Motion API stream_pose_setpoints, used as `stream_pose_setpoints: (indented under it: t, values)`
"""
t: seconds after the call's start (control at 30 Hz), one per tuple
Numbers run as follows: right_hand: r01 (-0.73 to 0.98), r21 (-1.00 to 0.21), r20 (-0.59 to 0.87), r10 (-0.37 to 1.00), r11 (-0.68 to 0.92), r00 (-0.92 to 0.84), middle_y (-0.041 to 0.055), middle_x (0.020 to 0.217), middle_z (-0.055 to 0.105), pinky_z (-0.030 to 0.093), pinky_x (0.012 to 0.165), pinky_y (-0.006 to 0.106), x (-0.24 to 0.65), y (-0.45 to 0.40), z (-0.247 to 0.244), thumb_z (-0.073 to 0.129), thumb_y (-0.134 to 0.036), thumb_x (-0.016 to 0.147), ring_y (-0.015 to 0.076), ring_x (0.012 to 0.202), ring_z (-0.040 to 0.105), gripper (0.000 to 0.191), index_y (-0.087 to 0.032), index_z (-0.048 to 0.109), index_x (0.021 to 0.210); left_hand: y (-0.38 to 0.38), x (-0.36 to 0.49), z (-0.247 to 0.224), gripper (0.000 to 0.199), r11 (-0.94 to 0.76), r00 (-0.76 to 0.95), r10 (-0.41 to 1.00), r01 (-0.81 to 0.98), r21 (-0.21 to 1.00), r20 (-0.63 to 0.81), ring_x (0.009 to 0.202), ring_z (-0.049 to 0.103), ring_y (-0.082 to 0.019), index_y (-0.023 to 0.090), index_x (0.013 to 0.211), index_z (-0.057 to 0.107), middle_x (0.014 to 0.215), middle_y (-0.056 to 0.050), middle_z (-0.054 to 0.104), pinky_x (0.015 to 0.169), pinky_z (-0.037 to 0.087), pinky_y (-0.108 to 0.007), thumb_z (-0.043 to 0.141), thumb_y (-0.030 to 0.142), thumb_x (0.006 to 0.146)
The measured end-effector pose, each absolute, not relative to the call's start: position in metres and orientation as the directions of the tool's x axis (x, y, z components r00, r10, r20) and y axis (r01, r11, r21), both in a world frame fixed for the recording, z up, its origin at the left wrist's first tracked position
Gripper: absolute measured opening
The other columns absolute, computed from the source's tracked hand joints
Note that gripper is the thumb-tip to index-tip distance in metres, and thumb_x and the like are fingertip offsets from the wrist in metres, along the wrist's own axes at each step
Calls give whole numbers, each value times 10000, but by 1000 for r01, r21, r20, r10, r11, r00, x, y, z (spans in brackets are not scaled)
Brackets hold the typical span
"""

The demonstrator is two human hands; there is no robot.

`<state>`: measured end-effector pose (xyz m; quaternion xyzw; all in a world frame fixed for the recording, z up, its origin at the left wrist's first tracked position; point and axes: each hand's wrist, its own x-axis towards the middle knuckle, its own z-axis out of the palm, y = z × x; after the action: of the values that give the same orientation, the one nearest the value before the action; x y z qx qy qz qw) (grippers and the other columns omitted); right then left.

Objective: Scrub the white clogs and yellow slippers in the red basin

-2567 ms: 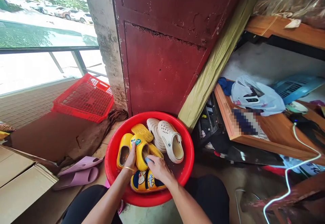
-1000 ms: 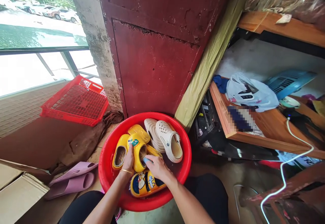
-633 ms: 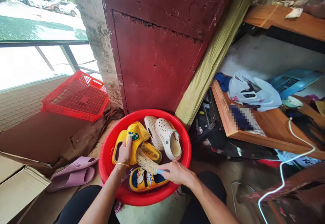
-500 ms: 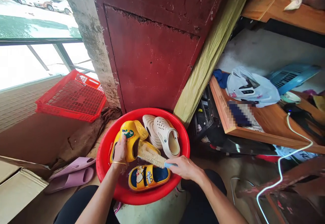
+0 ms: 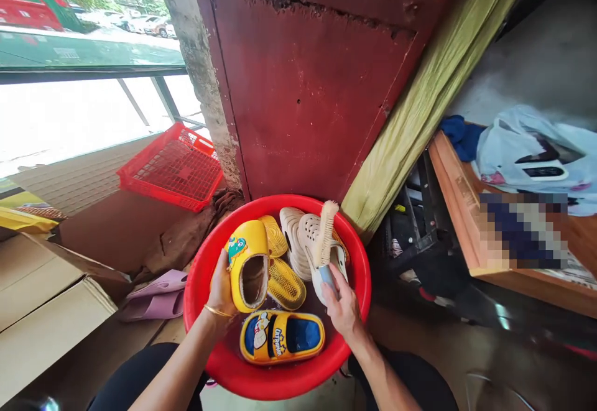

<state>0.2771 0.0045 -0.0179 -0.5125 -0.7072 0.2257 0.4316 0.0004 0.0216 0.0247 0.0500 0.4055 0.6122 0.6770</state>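
My left hand (image 5: 222, 286) grips a yellow slipper (image 5: 249, 262) with a green cartoon figure on it, its opening turned toward me. In my right hand (image 5: 344, 308) is a scrub brush (image 5: 328, 237), held by its blue-grey handle with the pale bristles up. Both hands are over a red basin (image 5: 198, 336). A yellow and blue sandal (image 5: 282, 337) lies at the basin's near side. Behind it a yellow slipper (image 5: 286, 283) shows its ridged sole. White clogs (image 5: 310, 234) rest at the back right, partly hidden by the brush.
A dark red door (image 5: 298, 125) stands right behind the basin. To the left are pink slippers (image 5: 156, 296), a cardboard box (image 5: 51, 311) and a red plastic crate (image 5: 172, 168). A wooden shelf (image 5: 448, 187) with a plastic bag (image 5: 536, 156) is on the right.
The brush has left the yellow slipper and swung upright to the right, in front of the white clogs. My left hand has turned the slipper so its opening faces me. The view has shifted.
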Motion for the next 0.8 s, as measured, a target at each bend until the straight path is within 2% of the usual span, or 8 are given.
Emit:
stream_pose_setpoints:
  t: [0.07, 0.17, 0.27, 0.4, 0.53, 0.6, 0.7, 0.8]
  values:
    - [508, -763, 388, 912, 399, -134, 163, 1330, 679, 578, 984, 390, 273, 0, -15, 516, -362, 980, 279, 1174, 679, 493, -170, 568, 1430, 21, 1, 22, 648, 253, -92, 858, -781, 571, -506, 943, 770, -320, 115, 1384, 600, 1007, -143, 806, 855, 630, -455, 452, 581, 959]
    - [530, -749, 340, 917, 397, -207, 123, 1227, 735, 565, 998, 374, 271, -3, -11, 542, -276, 924, 256, 1121, 702, 421, -194, 643, 1325, 21, 3, 22, 641, 312, -60, 840, -760, 571, -539, 949, 770, -324, 102, 1371, 612, 1010, -152, 805, 842, 632, -451, 464, 564, 952]
    - [574, -747, 324, 938, 336, -127, 115, 1155, 760, 576, 959, 358, 273, 2, -15, 532, -258, 895, 248, 1057, 721, 370, -195, 694, 1222, 17, 5, 27, 613, 361, -38, 829, -726, 585, -558, 918, 775, -330, 89, 1341, 629, 984, -163, 806, 795, 641, -440, 473, 539, 956]
    - [590, -764, 324, 946, 261, 1, 151, 1183, 747, 578, 945, 386, 285, 7, -25, 505, -304, 914, 268, 1062, 719, 416, -151, 670, 1264, 10, 4, 28, 553, 460, -6, 805, -624, 631, -593, 767, 780, -315, 88, 1318, 633, 903, -160, 803, 641, 642, -396, 570, 477, 930]
    - [641, -724, 339, 941, 254, 9, 140, 1154, 754, 572, 943, 386, 290, 4, -30, 508, -282, 909, 263, 1057, 712, 413, -160, 673, 1268, 5, 8, 20, 541, 400, -80, 871, -458, 794, -485, 596, 731, -214, 163, 1358, 596, 913, -93, 797, 521, 587, -288, 717, 300, 849]
    - [651, -704, 352, 936, 283, -26, 130, 1146, 753, 564, 955, 379, 288, 3, -30, 514, -245, 899, 256, 1064, 704, 406, -168, 676, 1263, 5, 12, 15, 651, 237, -196, 928, -343, 909, -316, 726, 751, -204, 226, 1390, 573, 1019, -54, 789, 616, 600, -258, 789, 240, 776]
    - [656, -680, 379, 923, 328, -68, 134, 1127, 747, 555, 962, 374, 281, 4, -26, 508, -204, 896, 249, 1052, 697, 400, -160, 671, 1258, 7, 15, 15, 757, 13, -349, 935, -162, 987, -70, 1109, 702, -253, 270, 1424, 545, 1246, -37, 731, 860, 592, -254, 827, 237, 721]
    - [668, -641, 391, 909, 379, -140, 136, 1101, 735, 556, 943, 368, 276, 8, -22, 496, -185, 907, 247, 1031, 687, 410, -153, 646, 1287, 11, 15, 20, 778, -38, -394, 919, -54, 998, 13, 1312, 583, -307, 248, 1426, 541, 1389, -71, 656, 997, 549, -295, 838, 246, 707]
